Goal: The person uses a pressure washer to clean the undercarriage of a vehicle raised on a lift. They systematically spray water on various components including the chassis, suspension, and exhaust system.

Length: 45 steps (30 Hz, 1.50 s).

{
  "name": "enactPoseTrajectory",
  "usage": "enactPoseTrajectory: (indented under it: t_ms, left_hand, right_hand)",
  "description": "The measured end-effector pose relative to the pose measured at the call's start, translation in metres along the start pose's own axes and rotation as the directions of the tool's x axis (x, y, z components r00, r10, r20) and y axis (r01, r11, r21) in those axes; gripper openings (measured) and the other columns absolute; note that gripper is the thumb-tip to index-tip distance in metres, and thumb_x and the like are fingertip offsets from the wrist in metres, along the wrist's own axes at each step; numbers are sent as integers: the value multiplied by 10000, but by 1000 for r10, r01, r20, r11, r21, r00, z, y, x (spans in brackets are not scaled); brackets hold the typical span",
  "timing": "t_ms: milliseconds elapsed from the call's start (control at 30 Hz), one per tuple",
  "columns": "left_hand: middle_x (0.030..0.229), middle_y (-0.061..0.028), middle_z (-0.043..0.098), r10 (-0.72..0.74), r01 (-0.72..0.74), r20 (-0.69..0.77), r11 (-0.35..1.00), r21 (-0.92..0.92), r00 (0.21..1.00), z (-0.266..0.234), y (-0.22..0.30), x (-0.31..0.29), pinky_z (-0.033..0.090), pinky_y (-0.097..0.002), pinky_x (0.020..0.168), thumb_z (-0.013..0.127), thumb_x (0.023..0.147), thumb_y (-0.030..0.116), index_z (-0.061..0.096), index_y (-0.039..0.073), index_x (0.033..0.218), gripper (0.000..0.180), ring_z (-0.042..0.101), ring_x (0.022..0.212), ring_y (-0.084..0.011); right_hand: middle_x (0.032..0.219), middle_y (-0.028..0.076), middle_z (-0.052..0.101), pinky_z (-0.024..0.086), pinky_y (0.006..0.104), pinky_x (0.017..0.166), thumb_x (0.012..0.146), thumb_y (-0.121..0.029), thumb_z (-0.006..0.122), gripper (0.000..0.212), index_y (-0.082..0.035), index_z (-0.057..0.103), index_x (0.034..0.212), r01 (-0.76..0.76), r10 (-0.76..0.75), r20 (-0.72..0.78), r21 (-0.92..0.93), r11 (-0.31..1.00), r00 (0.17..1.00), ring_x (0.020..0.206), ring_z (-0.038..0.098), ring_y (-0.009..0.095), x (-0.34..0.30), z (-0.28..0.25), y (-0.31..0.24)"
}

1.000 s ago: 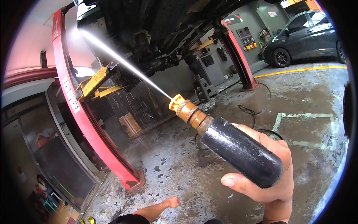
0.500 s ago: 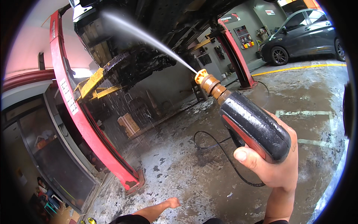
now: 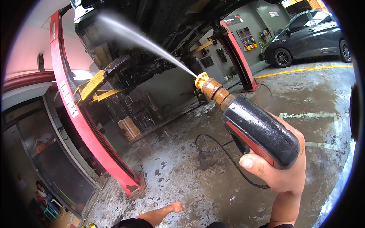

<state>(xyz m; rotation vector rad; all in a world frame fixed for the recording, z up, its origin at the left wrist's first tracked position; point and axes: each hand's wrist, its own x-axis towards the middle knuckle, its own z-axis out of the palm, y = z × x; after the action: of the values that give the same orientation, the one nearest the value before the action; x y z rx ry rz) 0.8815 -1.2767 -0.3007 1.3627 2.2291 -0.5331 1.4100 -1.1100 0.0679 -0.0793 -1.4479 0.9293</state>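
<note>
In my right hand (image 3: 287, 176) is a pressure washer gun (image 3: 262, 131), its black body marked by a red strip along the grip. My fingers wrap round it from behind and are mostly hidden; the thumb shows at the lower side. Brass fittings and an orange nozzle (image 3: 202, 80) form its front end. A white water jet (image 3: 152, 49) shoots up and left from there onto the dark underside of a raised car (image 3: 163, 19). Low in the picture, my left hand (image 3: 176, 207) is curled closed, apart from the gun, with nothing visible in it.
A red lift post (image 3: 89, 140) with yellow arms (image 3: 91, 85) stands left, another red post (image 3: 240, 60) farther right. A black hose (image 3: 213, 150) loops across the wet floor. A dark parked car (image 3: 308, 36) is at far right; a cardboard box (image 3: 129, 128) lies beyond the left post.
The gun has shifted slightly left, and the spray's far end has moved a little left along the car's underside. My left hand stays in place.
</note>
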Motion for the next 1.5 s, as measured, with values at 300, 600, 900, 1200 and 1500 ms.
enactPoseTrajectory:
  t_ms: [300, 600, 900, 1200, 1500]
  left_hand:
    - [1160, -191, 683, 12, -11, 38, 1000, -23, 999, 3, 1, 2, 487, -446, 979, 595, 867, 448, 733, 103, 1081, 429, 624, 1126, -364]
    - [1152, -183, 685, -1, 1, 4, 1000, 11, 1000, 15, -6, -8, 487, -442, 973, 581, 878, 483, 732, 105, 1067, 448, 627, 1113, -364]
    - [1077, -212, 694, 24, -24, -17, 1000, -3, 1000, 25, -31, -23, 493, -454, 945, 565, 884, 448, 741, 76, 991, 425, 637, 1067, -382]
    - [1098, -206, 693, 40, -40, -10, 999, 31, 999, 4, -3, -2, 498, -455, 939, 591, 864, 450, 738, 84, 1022, 425, 636, 1075, -382]
    - [1116, -175, 700, 20, -20, -5, 1000, 23, 1000, 2, 2, -4, 493, -430, 955, 593, 869, 508, 732, 120, 1039, 446, 641, 1094, -342]
  right_hand:
    - [874, 70, 719, 506, 226, 664, 624, -313, 894, 784, 94, 614, 1233, 118, -118, 19, -27, 993, 993, 679, 634, 88, -6, 12, 3]
    - [1081, 162, 703, 510, 317, 862, 683, -302, 862, 693, 84, 633, 1211, 103, -103, 0, -34, 994, 995, 932, 683, 211, -3, 10, 1]
    - [963, 114, 716, 506, 247, 709, 644, -311, 878, 762, 104, 615, 1227, 150, -150, -5, 55, 987, 989, 734, 635, 102, -3, 15, 10]
    - [957, 113, 730, 520, 236, 700, 639, -293, 882, 744, 89, 623, 1222, 169, -169, 31, -1, 986, 985, 748, 673, 115, -9, 9, -1]
    - [964, 102, 722, 521, 251, 769, 676, -254, 876, 713, 84, 605, 1242, 112, -108, 92, -41, 993, 990, 796, 671, 121, -4, 9, 6]
